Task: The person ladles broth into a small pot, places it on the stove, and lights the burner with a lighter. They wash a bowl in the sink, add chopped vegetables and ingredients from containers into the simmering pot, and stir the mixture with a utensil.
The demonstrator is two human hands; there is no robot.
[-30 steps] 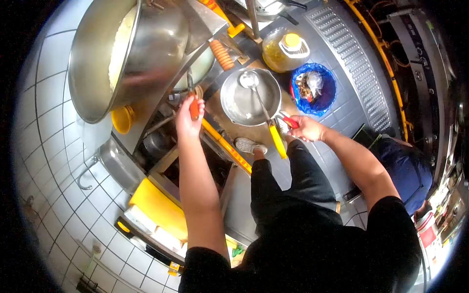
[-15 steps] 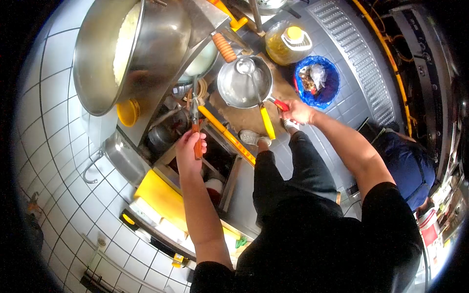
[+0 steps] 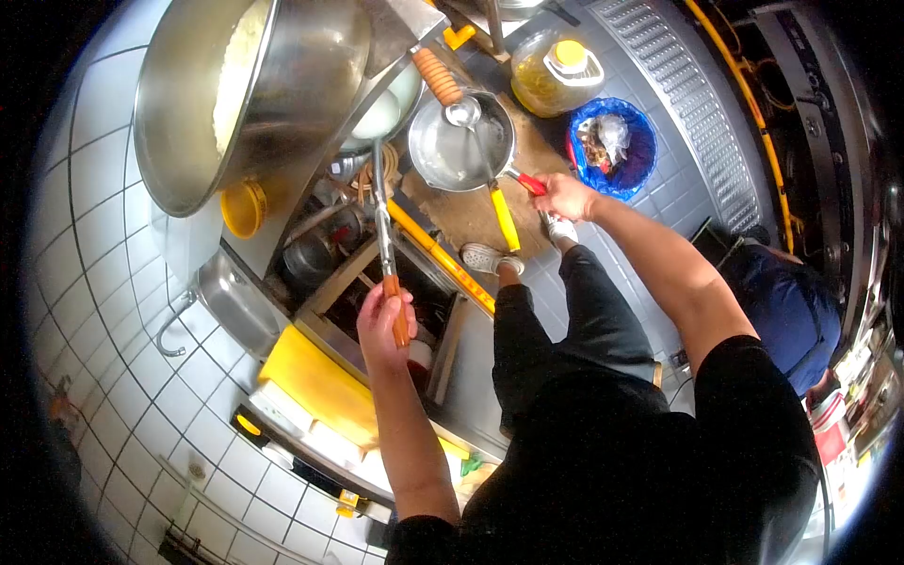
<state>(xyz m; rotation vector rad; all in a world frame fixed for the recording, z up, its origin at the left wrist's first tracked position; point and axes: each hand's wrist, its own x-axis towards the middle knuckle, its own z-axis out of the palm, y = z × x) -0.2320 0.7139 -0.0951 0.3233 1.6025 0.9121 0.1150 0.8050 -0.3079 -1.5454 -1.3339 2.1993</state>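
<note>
While I work both hands from a distance, two handles are taken up.

Left hand [image 3: 386, 320]: fingers curled tightly round the orange-brown end of a long metal tool [image 3: 384, 226], left of the frame's centre. Tool's far end reaches a round vessel [image 3: 407, 87], upper middle.

Right hand [image 3: 563, 198]: fingers wrapped round the red handle of a metal pan [image 3: 438, 141], upper middle of the frame, over a brown mat [image 3: 447, 217]; whether it rests there, I cannot tell.

Hazards, in my judgement:
– Ladle [image 3: 500, 205], yellow-handled, loose across the pan's rim: could slide out if the pan tips.
– Ridged wooden handle [image 3: 438, 77], overlapping the pan's far edge in view: could snag it if the two are near in depth.
– Long tool: a slight wrist turn could swing its far end wide and, if wet, drip.
– Oil jug [image 3: 541, 85] and bin [image 3: 645, 155], near the pan: a sideways swing could knock either.

Containers:
– Pan: ladle's bowl; anything else lost in glare.
– Round vessel: pale inside, liquid or bare surface unclear.
– Large metal pot [image 3: 301, 104], upper left: pale mass.
– Oil jug, yellow-capped: yellow liquid.
– Bin, blue-lined: scraps, clear plastic.
– Yellow tub [image 3: 243, 209], left: contents unreadable.
</note>
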